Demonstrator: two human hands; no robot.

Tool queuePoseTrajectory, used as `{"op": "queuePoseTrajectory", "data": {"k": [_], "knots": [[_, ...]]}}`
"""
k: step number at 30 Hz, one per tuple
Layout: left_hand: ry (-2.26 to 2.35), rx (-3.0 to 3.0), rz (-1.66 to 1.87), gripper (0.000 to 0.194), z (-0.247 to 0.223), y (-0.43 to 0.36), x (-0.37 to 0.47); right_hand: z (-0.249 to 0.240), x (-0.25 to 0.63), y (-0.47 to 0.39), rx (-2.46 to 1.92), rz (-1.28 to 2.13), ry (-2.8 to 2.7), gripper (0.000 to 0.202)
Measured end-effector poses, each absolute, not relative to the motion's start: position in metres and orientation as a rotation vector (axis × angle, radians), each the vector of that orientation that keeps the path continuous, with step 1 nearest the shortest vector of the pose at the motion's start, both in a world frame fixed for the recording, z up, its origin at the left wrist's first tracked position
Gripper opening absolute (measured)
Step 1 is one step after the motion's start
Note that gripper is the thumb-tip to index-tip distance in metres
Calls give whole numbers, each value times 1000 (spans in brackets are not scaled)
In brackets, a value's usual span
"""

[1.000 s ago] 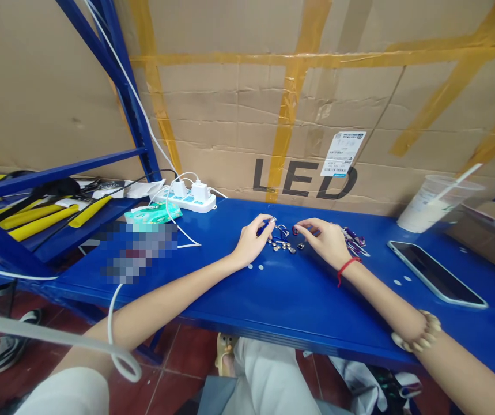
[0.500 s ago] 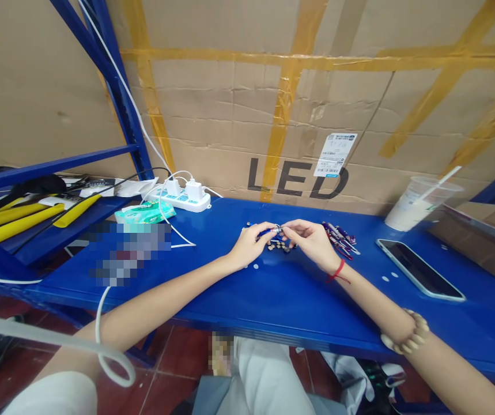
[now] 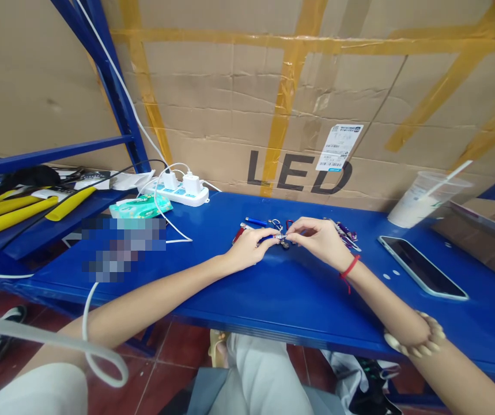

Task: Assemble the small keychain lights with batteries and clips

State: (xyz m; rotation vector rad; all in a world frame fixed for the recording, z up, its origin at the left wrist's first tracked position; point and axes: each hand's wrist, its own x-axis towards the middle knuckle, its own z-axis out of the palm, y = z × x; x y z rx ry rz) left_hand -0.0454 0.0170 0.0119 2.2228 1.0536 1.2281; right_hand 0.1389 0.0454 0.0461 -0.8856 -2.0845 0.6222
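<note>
My left hand (image 3: 250, 246) pinches a small blue tube with a silver end (image 3: 278, 236), held low over the blue table. The fingertips of my right hand (image 3: 316, 239) close on the tube's silver end from the other side. Right behind my hands lie another blue tube (image 3: 256, 221), a metal key ring (image 3: 277, 225) and a red piece (image 3: 239, 231). Small dark and brassy bits (image 3: 284, 244) show under my fingers, partly hidden. A pile of purple and dark red tubes with cords (image 3: 347, 235) lies beyond my right hand.
To the right are a phone (image 3: 422, 268), a plastic cup with a straw (image 3: 424, 199) and a cardboard box (image 3: 480, 236). A power strip (image 3: 189, 193), a tissue pack (image 3: 141, 207) and white cables occupy the left. Behind stands a large carton (image 3: 212, 115).
My right hand has shifted slightly right, and my left hand lies a little lower. The blue tube and red piece behind my left hand show more plainly. The view has tilted a little.
</note>
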Motion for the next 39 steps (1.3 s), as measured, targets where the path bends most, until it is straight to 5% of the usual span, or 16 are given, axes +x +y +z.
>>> {"op": "queuePoseTrajectory", "data": {"k": [39], "knots": [[1158, 2182, 1191, 18, 17, 24, -43, 55, 142, 43, -986, 844, -2075, 37]]}}
